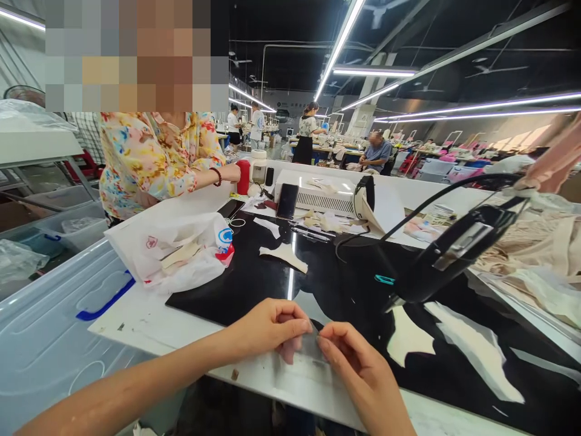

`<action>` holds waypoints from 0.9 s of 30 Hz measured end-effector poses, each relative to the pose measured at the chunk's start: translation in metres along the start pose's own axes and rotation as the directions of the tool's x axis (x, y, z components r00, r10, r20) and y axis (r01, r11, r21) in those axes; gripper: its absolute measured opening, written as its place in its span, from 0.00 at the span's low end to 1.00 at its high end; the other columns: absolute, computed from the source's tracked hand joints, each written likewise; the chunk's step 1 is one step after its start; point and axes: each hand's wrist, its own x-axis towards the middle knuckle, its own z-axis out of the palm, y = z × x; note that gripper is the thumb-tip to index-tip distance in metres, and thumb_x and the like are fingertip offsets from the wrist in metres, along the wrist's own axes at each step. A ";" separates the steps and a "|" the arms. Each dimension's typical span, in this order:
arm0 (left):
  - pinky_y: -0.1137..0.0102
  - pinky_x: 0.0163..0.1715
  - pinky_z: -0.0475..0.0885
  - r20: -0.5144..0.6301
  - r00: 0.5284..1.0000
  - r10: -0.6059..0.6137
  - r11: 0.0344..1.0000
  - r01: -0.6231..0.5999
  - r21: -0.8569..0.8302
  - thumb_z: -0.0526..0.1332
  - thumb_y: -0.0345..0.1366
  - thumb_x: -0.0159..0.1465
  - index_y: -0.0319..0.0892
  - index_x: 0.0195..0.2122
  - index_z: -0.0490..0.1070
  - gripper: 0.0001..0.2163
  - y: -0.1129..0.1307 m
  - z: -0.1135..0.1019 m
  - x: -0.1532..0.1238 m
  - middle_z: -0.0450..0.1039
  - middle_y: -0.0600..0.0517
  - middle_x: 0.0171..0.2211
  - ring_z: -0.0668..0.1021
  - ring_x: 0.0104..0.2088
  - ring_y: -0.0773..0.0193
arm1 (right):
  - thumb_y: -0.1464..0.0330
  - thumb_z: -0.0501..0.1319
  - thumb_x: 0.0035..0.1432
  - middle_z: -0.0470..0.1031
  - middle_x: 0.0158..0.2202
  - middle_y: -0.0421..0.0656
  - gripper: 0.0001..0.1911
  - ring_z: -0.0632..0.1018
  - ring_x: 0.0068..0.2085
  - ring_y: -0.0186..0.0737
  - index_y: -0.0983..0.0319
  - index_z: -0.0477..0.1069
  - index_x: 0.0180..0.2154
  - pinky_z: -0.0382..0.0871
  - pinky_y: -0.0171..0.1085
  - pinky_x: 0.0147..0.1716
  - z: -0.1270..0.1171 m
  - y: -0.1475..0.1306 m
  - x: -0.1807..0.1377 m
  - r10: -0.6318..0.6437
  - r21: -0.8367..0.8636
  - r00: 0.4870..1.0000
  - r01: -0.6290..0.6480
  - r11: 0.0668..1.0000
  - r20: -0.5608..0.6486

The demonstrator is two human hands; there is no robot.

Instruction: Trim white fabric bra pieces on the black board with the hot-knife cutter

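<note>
My left hand (272,327) and my right hand (358,369) meet at the near edge of a black work mat (254,278). Both pinch a small thin, clear piece (311,346) between fingertips; I cannot make out what it is. Cream fabric cut pieces (284,254) lie on the mat, with larger ones (472,351) to the right of my hands. A black lamp-like arm (454,248) reaches over the mat just beyond my right hand.
A white plastic bag (181,248) lies at the mat's left. A co-worker in a floral shirt (154,157) stands at the far left of the table. A phone (287,201), a white machine (318,194) and a red bottle (244,177) stand behind. Clear bins (45,321) sit left.
</note>
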 end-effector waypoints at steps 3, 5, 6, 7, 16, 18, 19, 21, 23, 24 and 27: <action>0.76 0.24 0.66 -0.018 1.000 -0.015 0.999 0.014 -0.038 0.70 0.46 0.58 0.39 0.38 0.72 0.17 -0.002 -0.005 0.005 0.73 0.56 0.27 0.77 0.23 0.70 | 0.52 0.64 0.60 0.73 0.29 0.38 0.15 0.73 0.29 0.38 0.56 0.76 0.35 0.68 0.33 0.31 -0.002 0.001 0.006 -0.012 -0.018 0.999 0.011 1.000 -0.033; 0.74 0.27 0.70 -0.025 0.999 -0.045 0.996 0.042 -0.082 0.73 0.43 0.54 0.39 0.40 0.71 0.19 0.000 -0.007 0.009 0.72 0.56 0.29 0.78 0.25 0.68 | 0.52 0.63 0.61 0.73 0.28 0.38 0.14 0.73 0.27 0.37 0.56 0.77 0.35 0.68 0.33 0.28 -0.002 0.003 0.008 -0.031 -0.033 0.997 0.028 0.999 -0.076; 0.72 0.28 0.71 -0.034 0.998 -0.052 0.994 0.048 -0.094 0.73 0.42 0.53 0.39 0.41 0.71 0.19 0.001 -0.007 0.010 0.72 0.56 0.30 0.78 0.25 0.68 | 0.53 0.63 0.61 0.73 0.29 0.38 0.14 0.72 0.26 0.36 0.56 0.77 0.35 0.67 0.33 0.27 -0.002 0.004 0.010 -0.043 -0.049 0.994 0.038 0.998 -0.096; 0.72 0.29 0.72 -0.051 0.997 -0.049 0.994 0.044 -0.096 0.73 0.42 0.54 0.40 0.42 0.70 0.20 0.002 -0.008 0.012 0.72 0.56 0.31 0.79 0.26 0.68 | 0.53 0.63 0.62 0.73 0.29 0.38 0.14 0.72 0.25 0.36 0.56 0.78 0.36 0.67 0.33 0.26 -0.002 0.006 0.011 -0.058 -0.071 0.992 0.050 0.996 -0.109; 0.74 0.23 0.64 -0.209 0.967 0.144 0.925 -0.057 0.376 0.63 0.40 0.63 0.46 0.46 0.67 0.12 0.010 -0.014 0.036 0.70 0.59 0.32 0.70 0.21 0.72 | 0.56 0.58 0.68 0.78 0.36 0.44 0.15 0.77 0.31 0.38 0.55 0.80 0.44 0.72 0.34 0.30 -0.015 0.023 0.040 -0.266 -0.369 0.963 0.233 0.900 -0.039; 0.73 0.25 0.62 -0.209 0.953 0.218 0.820 -0.063 0.568 0.62 0.40 0.65 0.46 0.45 0.68 0.09 0.011 -0.016 0.039 0.71 0.60 0.30 0.70 0.23 0.71 | 0.57 0.57 0.69 0.79 0.37 0.43 0.15 0.79 0.34 0.38 0.53 0.79 0.46 0.74 0.33 0.32 -0.016 0.026 0.045 -0.303 -0.447 0.953 0.270 0.853 -0.001; 0.73 0.26 0.61 -0.205 0.949 0.241 0.767 -0.057 0.639 0.62 0.40 0.66 0.46 0.44 0.68 0.08 0.011 -0.017 0.040 0.71 0.60 0.30 0.70 0.24 0.70 | 0.58 0.56 0.70 0.79 0.37 0.43 0.15 0.80 0.35 0.39 0.53 0.79 0.47 0.74 0.33 0.33 -0.016 0.028 0.047 -0.317 -0.489 0.948 0.282 0.825 0.013; 0.72 0.27 0.59 -0.197 0.946 0.256 0.666 -0.025 0.745 0.62 0.40 0.67 0.47 0.43 0.67 0.07 0.008 -0.018 0.043 0.72 0.60 0.29 0.71 0.25 0.68 | 0.58 0.54 0.71 0.79 0.37 0.42 0.15 0.81 0.37 0.40 0.53 0.78 0.48 0.75 0.34 0.35 -0.015 0.031 0.049 -0.337 -0.570 0.941 0.293 0.768 0.031; 0.71 0.28 0.58 -0.186 0.946 0.267 0.563 0.004 0.826 0.61 0.41 0.69 0.46 0.42 0.67 0.06 0.004 -0.019 0.045 0.72 0.60 0.29 0.73 0.26 0.67 | 0.58 0.53 0.72 0.78 0.37 0.42 0.16 0.80 0.37 0.41 0.53 0.77 0.49 0.75 0.35 0.35 -0.012 0.035 0.051 -0.362 -0.635 0.931 0.311 0.707 0.052; 0.71 0.28 0.58 -0.177 0.946 0.273 0.516 0.011 0.856 0.60 0.41 0.69 0.46 0.41 0.67 0.06 0.002 -0.020 0.046 0.73 0.60 0.29 0.73 0.27 0.66 | 0.59 0.53 0.72 0.78 0.37 0.42 0.16 0.80 0.37 0.41 0.53 0.77 0.49 0.75 0.36 0.35 -0.011 0.037 0.051 -0.377 -0.657 0.924 0.322 0.681 0.061; 0.71 0.28 0.57 -0.150 0.944 0.294 0.415 0.016 0.910 0.59 0.42 0.70 0.46 0.39 0.68 0.06 -0.005 -0.020 0.049 0.74 0.59 0.31 0.75 0.29 0.65 | 0.60 0.52 0.72 0.77 0.36 0.43 0.16 0.79 0.36 0.41 0.55 0.76 0.51 0.75 0.37 0.34 -0.009 0.042 0.053 -0.411 -0.694 0.905 0.364 0.621 0.107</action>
